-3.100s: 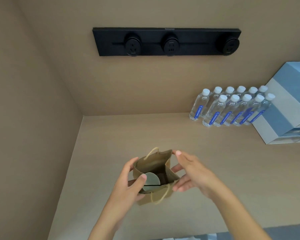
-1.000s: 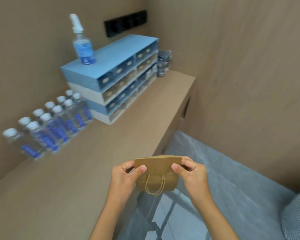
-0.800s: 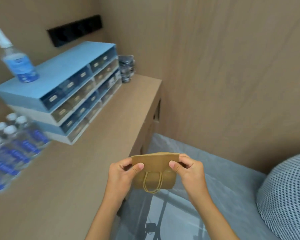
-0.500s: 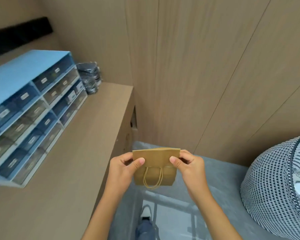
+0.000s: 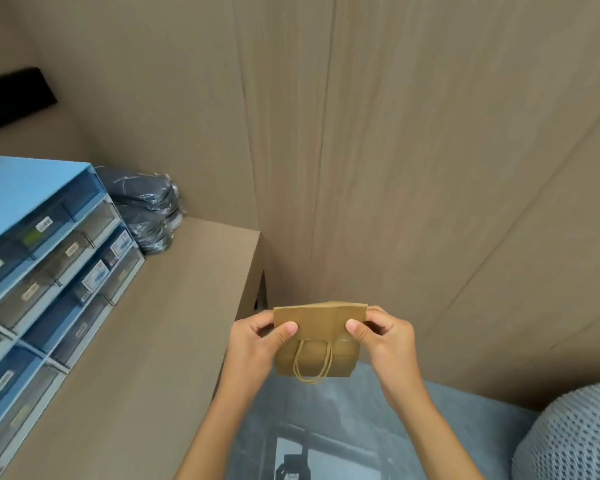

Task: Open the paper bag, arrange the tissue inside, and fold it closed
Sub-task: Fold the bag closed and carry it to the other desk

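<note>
Both hands are pinching the bag in the air, off the surface's right edge: the left hand is gripping its folded top at the left, the right hand at the right. Drawers are standing along the surface's left, dark wrapped packs lying at its far corner against wood-panel walls.

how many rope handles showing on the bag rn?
1. One rope handle hangs down the near face of the paper bag, below the folded-over top, between the two thumbs. A second may be hidden behind.
</note>
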